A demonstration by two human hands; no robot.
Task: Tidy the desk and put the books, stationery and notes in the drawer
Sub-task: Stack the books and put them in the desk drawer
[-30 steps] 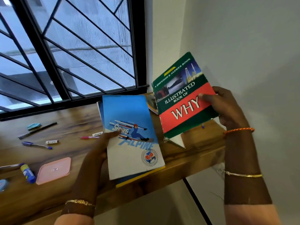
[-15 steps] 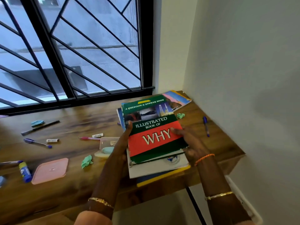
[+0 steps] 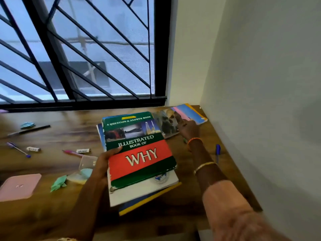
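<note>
Green-and-red book [image 3: 139,152] tops the stack gripped by the left hand [image 3: 104,162], thumb curled over its cover, while the right hand [image 3: 188,126], fingers extended, touches the remaining books [image 3: 189,113] at one o'clock in the tabletop [image 3: 60,133] corner, long axis toward two o'clock.

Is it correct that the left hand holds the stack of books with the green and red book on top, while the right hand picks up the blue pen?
Not quite. In the head view the right hand reaches to the books in the corner, not the blue pen, which lies untouched on the desk. The left hand does hold the stack, green and red book on top.
</note>
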